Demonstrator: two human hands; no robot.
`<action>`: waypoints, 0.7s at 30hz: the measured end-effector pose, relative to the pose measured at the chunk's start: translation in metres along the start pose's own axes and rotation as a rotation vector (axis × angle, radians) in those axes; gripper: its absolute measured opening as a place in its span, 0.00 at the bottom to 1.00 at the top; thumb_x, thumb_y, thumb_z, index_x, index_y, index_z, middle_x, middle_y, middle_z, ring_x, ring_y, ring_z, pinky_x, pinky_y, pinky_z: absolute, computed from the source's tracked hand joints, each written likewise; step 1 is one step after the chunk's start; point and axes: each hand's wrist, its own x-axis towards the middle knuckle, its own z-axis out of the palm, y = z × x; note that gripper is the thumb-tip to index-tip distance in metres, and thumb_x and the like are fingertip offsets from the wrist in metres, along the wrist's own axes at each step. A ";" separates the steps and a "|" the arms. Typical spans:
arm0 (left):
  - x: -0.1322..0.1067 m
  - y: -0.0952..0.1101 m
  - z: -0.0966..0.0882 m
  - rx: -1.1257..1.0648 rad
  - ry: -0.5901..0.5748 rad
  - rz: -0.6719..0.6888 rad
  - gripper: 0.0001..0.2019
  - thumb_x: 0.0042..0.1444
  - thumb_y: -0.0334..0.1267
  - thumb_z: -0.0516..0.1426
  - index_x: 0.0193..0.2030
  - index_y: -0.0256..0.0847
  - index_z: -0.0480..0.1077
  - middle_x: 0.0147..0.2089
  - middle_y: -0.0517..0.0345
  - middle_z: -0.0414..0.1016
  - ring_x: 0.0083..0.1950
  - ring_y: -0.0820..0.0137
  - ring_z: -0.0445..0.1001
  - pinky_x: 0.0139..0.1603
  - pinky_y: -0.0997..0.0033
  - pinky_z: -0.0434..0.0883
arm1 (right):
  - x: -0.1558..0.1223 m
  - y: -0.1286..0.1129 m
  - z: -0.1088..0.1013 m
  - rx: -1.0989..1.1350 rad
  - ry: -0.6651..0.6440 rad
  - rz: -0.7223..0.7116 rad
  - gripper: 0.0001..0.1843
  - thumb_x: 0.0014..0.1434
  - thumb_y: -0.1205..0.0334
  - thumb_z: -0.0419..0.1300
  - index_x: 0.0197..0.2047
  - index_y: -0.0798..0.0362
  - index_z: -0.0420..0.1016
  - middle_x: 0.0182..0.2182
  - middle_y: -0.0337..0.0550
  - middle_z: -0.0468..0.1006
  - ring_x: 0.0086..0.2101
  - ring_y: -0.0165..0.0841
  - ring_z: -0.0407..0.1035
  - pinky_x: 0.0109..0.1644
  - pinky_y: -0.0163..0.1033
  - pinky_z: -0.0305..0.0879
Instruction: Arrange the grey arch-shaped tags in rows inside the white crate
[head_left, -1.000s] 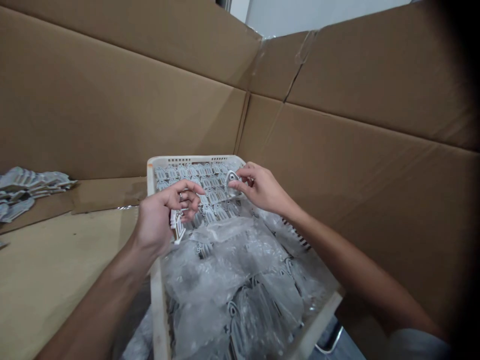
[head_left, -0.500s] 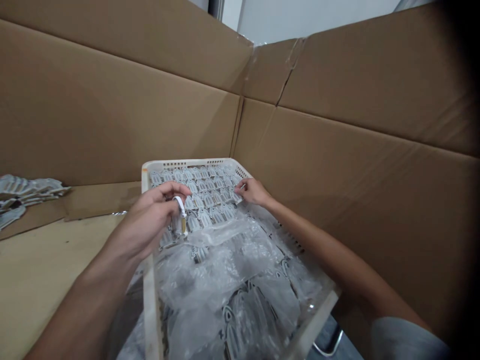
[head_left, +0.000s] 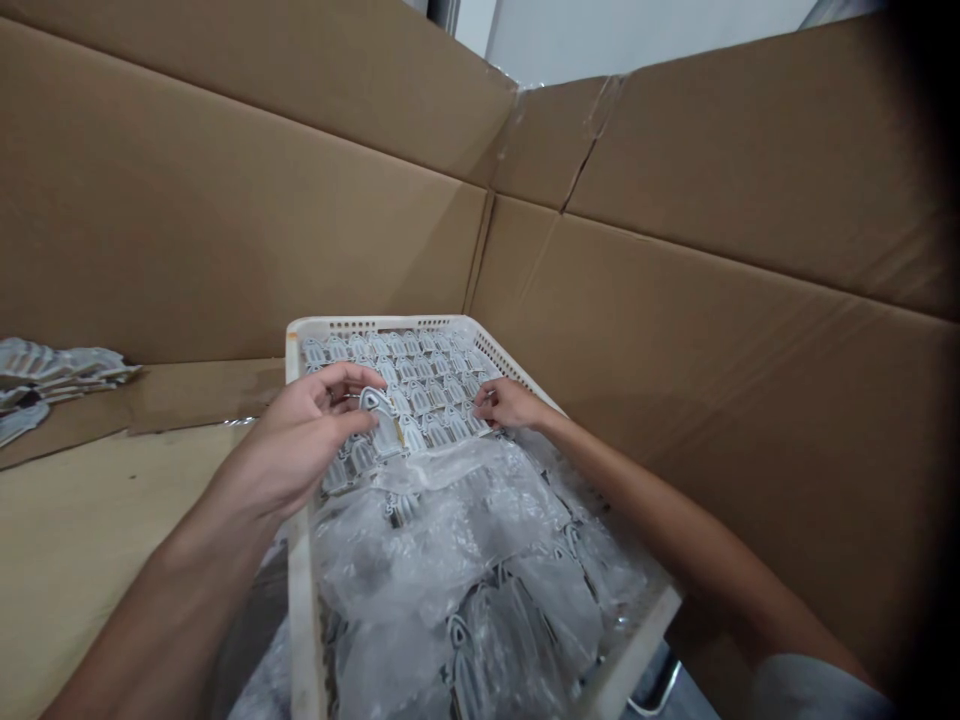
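Observation:
My left hand (head_left: 319, 435) pinches a flat white-and-grey piece with a looped top (head_left: 386, 425) between thumb and fingers, lifted over the near-left rows. My right hand (head_left: 510, 403) is closed at the right end of the rows, its fingertips down among the pieces; what they grip is hidden. Beneath both hands, similar flat looped pieces (head_left: 424, 370) lie in neat rows in a white plastic crate (head_left: 298, 560). Crumpled clear plastic sheeting (head_left: 442, 540) covers the nearer part of the crate, with more pieces showing through it.
Tall cardboard walls (head_left: 247, 190) meet in a corner behind the crate. A pile of similar flat pieces (head_left: 60, 365) lies on cardboard at the far left. Pale yellow board (head_left: 127, 530) extends left of the crate. A bent metal bar (head_left: 660, 690) shows at the lower right.
The piece in my left hand has turned from edge-on to show its flat face. My right hand has come slightly nearer along the rows.

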 end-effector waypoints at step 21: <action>-0.015 -0.002 0.032 0.195 0.031 0.198 0.13 0.52 0.39 0.70 0.42 0.41 0.76 0.41 0.52 0.79 0.45 0.61 0.78 0.44 0.64 0.75 | -0.069 -0.108 -0.001 0.237 -0.088 -0.597 0.15 0.62 0.50 0.71 0.44 0.52 0.81 0.37 0.41 0.82 0.38 0.33 0.74 0.45 0.39 0.70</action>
